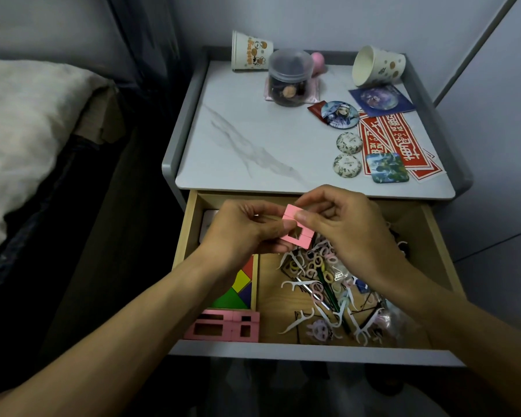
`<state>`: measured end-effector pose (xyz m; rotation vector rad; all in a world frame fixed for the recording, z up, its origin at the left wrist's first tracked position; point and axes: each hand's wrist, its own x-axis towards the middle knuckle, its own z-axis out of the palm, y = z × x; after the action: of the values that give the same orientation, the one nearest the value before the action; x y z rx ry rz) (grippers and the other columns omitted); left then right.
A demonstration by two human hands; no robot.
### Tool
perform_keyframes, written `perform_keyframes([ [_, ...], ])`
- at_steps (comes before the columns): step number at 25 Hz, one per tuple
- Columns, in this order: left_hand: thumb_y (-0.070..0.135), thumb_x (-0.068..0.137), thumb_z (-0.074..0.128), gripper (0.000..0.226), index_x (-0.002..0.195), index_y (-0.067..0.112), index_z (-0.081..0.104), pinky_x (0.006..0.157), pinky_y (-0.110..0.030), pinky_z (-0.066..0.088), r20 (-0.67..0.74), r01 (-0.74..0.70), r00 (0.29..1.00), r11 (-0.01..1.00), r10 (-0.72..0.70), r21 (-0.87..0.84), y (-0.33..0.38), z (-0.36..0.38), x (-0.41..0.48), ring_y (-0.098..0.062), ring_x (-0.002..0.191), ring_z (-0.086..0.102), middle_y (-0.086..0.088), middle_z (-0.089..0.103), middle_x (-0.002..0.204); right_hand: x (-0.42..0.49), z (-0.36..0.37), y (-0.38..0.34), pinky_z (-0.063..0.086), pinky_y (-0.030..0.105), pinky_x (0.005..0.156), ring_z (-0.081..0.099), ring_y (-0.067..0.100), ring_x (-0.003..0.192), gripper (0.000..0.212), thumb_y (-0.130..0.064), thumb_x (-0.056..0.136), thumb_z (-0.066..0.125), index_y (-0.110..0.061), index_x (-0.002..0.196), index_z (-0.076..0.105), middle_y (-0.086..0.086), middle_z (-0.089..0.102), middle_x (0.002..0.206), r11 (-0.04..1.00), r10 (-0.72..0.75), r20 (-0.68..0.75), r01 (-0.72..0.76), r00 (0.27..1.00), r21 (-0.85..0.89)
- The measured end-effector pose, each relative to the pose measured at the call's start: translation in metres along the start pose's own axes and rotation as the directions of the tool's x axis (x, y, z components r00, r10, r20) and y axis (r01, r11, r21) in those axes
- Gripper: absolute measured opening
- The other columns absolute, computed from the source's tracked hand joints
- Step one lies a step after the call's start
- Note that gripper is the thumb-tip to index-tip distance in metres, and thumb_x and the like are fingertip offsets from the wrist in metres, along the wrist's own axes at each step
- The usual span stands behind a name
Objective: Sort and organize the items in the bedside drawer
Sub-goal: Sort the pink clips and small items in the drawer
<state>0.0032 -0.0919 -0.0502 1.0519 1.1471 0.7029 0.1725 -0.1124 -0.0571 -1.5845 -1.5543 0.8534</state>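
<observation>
From the head camera I see my left hand [241, 230] and right hand [343, 227] meeting above the rear half of the drawer [190, 233], both pinching the pink block [298, 236]. My left grip has the thumb on the block's lower part, beside its square window, with the other fingers curled beneath. My right grip nips the upper piece between thumb and forefinger. A seam runs between the two pieces, so I judge I am fitting them together. To do it well I should line up the edges before pressing, squeeze straight across the seam, and keep my fingertips off the window so nothing twists. The finished piece probably belongs with the pink set [223, 326] in the drawer's front-left corner, just in front of the coloured puzzle tray [241, 290]. I should lower it flat there and nudge it against its neighbours. The tangle of floss picks and hair ties [322, 284] fills the drawer's right half and is not yet sorted. I should carry the block clear of it so nothing snags.
</observation>
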Motion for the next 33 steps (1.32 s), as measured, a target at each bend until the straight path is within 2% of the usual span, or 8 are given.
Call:
perform_keyframes([
  [3,0.001,0.084,0.068,0.014,0.096,0.004,0.074,0.069,-0.026,0.061,-0.015,0.03,0.999,0.999,-0.031,-0.04,0.0,-0.002,0.001,-0.022,0.066,0.07,-0.018,0.075,0.084,-0.002,0.002,-0.003,0.05,0.013,0.07,0.062,-0.002,0.081,0.019,-0.022,0.085,0.074,-0.024,0.103,0.074,-0.012,0.067,0.091,0.986,-0.103,0.011,0.104,0.995,-0.131],
  [6,0.0,0.084,0.068,0.011,0.093,0.003,0.074,0.066,-0.024,0.061,-0.062,0.046,0.997,0.998,-0.049,-0.049,0.0,-0.006,0.002,-0.022,0.064,0.069,-0.017,0.075,0.085,-0.001,0.001,-0.004,0.045,0.006,0.073,0.057,-0.001,0.085,0.044,-0.022,0.078,0.079,-0.021,0.12,0.068,-0.011,0.057,0.103,0.956,-0.159,0.078,0.173,0.984,-0.236],
  [11,0.001,0.085,0.067,0.009,0.091,0.002,0.074,0.061,-0.02,0.059,-0.079,0.042,0.996,0.999,-0.044,-0.031,0.002,-0.007,-0.001,-0.021,0.062,0.067,-0.017,0.075,0.084,-0.002,0.001,0.0,0.034,0.005,0.078,0.049,0.005,0.097,0.067,-0.031,0.076,0.082,-0.015,0.135,0.057,-0.003,0.054,0.11,0.844,-0.251,0.203,0.316,0.947,-0.432],
  [19,0.001,0.086,0.067,0.007,0.089,0.002,0.073,0.056,-0.019,0.057,-0.122,0.044,0.992,0.999,-0.041,0.023,0.003,-0.007,0.0,-0.015,0.053,0.064,-0.016,0.075,0.08,-0.003,0.001,0.002,0.035,0.007,0.074,0.058,0.012,0.09,0.057,-0.023,0.073,0.083,-0.008,0.123,0.06,0.003,0.061,0.111,0.779,-0.302,0.266,0.398,0.916,-0.485],
  [24,0.002,0.086,0.068,0.013,0.097,-0.004,0.071,0.058,-0.021,0.058,-0.105,0.059,0.993,0.997,-0.054,0.044,0.003,-0.015,0.002,-0.019,0.058,0.067,-0.021,0.074,0.085,-0.005,0.007,0.001,0.043,0.019,0.073,0.06,0.015,0.086,0.056,-0.018,0.072,0.083,-0.006,0.123,0.063,0.005,0.062,0.106,0.766,-0.364,0.211,0.42,0.907,-0.486],
  [27,0.002,0.088,0.067,0.009,0.094,-0.003,0.069,0.056,-0.017,0.056,-0.044,0.109,0.994,0.98,-0.103,0.164,0.007,-0.025,0.002,-0.019,0.061,0.069,-0.021,0.073,0.087,-0.007,0.015,-0.001,0.047,0.024,0.067,0.064,0.019,0.079,0.055,-0.019,0.068,0.085,-0.007,0.119,0.067,0.006,0.065,0.099,0.756,-0.356,0.209,0.412,0.911,-0.509],
  [30,0.001,0.089,0.066,0.015,0.102,-0.005,0.066,0.06,-0.02,0.058,-0.018,0.132,0.991,0.943,-0.133,0.305,0.009,-0.035,0.0,-0.018,0.061,0.07,-0.02,0.073,0.089,-0.007,0.025,-0.003,0.051,0.027,0.073,0.061,0.016,0.085,0.056,-0.023,0.073,0.082,-0.011,0.125,0.065,0.003,0.064,0.105,0.8,-0.277,0.238,0.361,0.931,-0.48],
  [33,0.017,0.09,0.069,0.017,0.101,0.005,0.069,0.068,-0.029,0.061,-0.071,0.102,0.995,0.784,-0.074,0.613,0.007,-0.048,0.0,-0.02,0.066,0.072,-0.009,0.073,0.085,-0.004,0.033,-0.004,0.046,0.023,0.08,0.056,0.01,0.091,0.057,-0.026,0.078,0.078,-0.016,0.131,0.061,-0.001,0.061,0.11,0.839,-0.198,0.289,0.314,0.937,-0.444],
])
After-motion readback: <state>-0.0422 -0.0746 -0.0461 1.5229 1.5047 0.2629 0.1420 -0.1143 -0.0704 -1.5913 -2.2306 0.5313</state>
